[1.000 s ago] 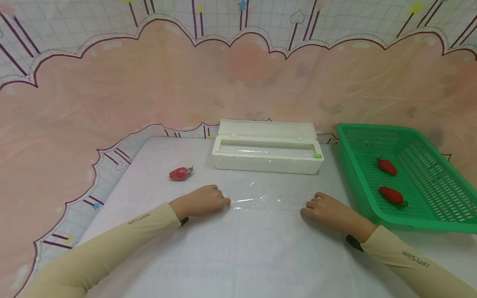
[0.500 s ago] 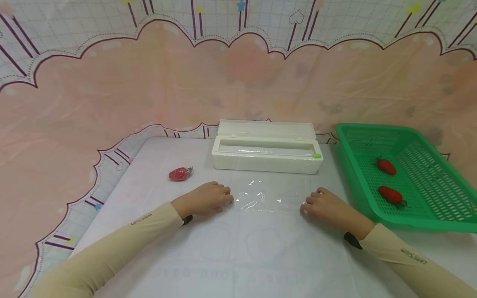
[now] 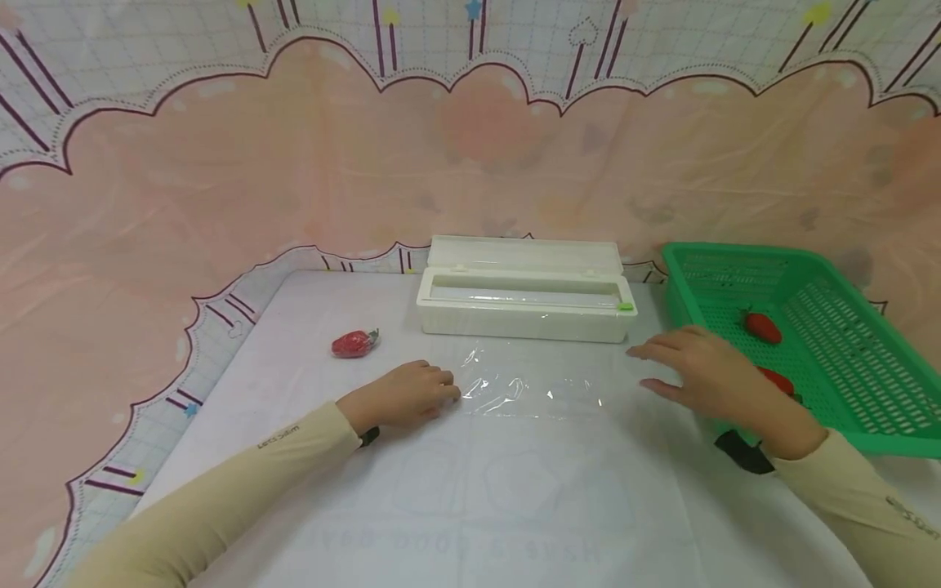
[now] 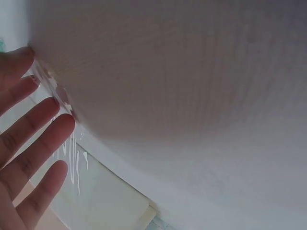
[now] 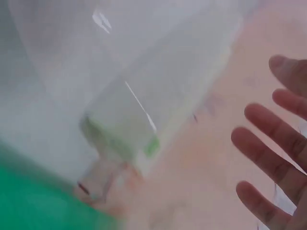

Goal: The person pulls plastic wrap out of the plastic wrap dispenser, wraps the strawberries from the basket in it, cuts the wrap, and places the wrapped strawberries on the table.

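A sheet of clear cling film (image 3: 515, 396) lies on the white table in front of the box. My left hand (image 3: 407, 395) rests at the film's left edge; in the left wrist view its fingers (image 4: 50, 136) are spread fairly straight, the tips at the film. Raised off the film, my right hand (image 3: 709, 377) is beside the green basket with nothing in it. Its fingers (image 5: 266, 151) look extended and apart in the right wrist view. A white cling film box (image 3: 525, 322), lid up, holds a roll. Whether the sheet joins the roll I cannot tell.
A strawberry (image 3: 353, 344) with a shiny film wrap lies at the table's left. The green basket (image 3: 684, 306) on the right holds a strawberry (image 3: 763, 327) and another strawberry (image 3: 776, 379), partly hidden by my right hand. A patterned cloth (image 3: 470, 180) hangs behind.
My right hand has left the film's right edge, risen and moved right toward the basket, its fingers opening out. My left hand's fingers have loosened from a curl and stayed at the left edge.
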Motion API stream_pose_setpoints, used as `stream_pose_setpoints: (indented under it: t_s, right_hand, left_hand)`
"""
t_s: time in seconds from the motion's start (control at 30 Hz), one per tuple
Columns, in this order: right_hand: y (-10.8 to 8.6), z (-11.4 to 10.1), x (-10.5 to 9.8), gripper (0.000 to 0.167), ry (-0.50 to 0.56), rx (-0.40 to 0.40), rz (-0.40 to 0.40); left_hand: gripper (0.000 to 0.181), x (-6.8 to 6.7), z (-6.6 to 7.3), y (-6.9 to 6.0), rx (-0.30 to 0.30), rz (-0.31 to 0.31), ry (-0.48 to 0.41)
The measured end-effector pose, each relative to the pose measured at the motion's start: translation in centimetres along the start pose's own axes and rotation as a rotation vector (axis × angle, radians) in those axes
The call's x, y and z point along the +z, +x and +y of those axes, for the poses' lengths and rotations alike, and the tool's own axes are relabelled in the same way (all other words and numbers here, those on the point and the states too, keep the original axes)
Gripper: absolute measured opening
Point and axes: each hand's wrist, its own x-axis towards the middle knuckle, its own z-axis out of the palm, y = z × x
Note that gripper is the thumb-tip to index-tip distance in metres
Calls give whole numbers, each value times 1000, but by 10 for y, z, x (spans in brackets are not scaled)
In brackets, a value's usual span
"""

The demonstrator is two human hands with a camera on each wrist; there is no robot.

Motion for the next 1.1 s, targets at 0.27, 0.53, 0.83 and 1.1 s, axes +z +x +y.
stream_pose_setpoints:
  t_s: [0.27, 0.53, 0.83, 1.1]
  right_hand:
    - [-12, 47, -54, 53, 212, 198, 7]
    - [-40, 103, -65, 48, 271, 423, -229]
    - [-79, 148, -42, 48, 650, 558, -332]
    - [-101, 175, -30, 40, 737, 797, -545]
  left_hand:
    - [27, 1, 1, -3, -9, 22, -11]
    - [27, 3, 0, -3, -16, 16, -6]
    - [27, 3, 1, -2, -26, 6, -31]
    - [27, 4, 0, -2, -29, 4, -33]
